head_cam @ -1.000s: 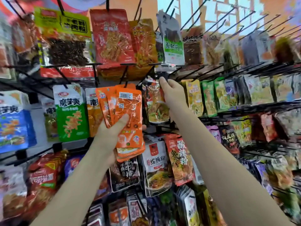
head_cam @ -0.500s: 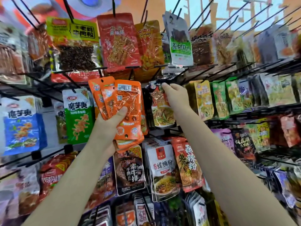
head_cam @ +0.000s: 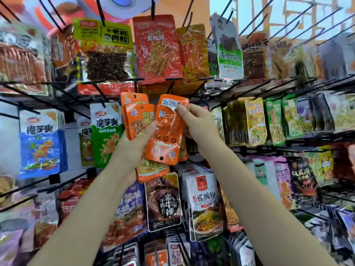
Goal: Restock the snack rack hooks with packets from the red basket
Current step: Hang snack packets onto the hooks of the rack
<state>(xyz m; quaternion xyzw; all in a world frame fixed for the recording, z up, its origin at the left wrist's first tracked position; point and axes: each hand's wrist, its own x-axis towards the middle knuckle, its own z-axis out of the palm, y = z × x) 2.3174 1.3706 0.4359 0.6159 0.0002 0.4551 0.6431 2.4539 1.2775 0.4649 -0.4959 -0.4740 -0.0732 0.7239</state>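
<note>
While the left hand (head_cam: 132, 150) grips a fanned stack of orange packets (head_cam: 137, 120) in front of the snack rack (head_cam: 288, 81), its thumb lies across their printed faces and its fingers are curled behind them; the right hand (head_cam: 199, 127) pinches the top corner of the front orange packet (head_cam: 167, 135), thumb and fingertips closed on the edge beside its white barcode label; that packet shows its plain back, its hang hole low down, and it overlaps the rest of the stack; both grips are therefore full. Behind the hands black wire hooks (head_cam: 226, 100) jut from the rack; a red packet (head_cam: 156, 48) and a yellow-labelled packet (head_cam: 104, 52) hang above; a green packet (head_cam: 106, 135) and a blue packet (head_cam: 40, 143) hang to the left; a white noodle packet (head_cam: 206, 206) hangs below.
</note>
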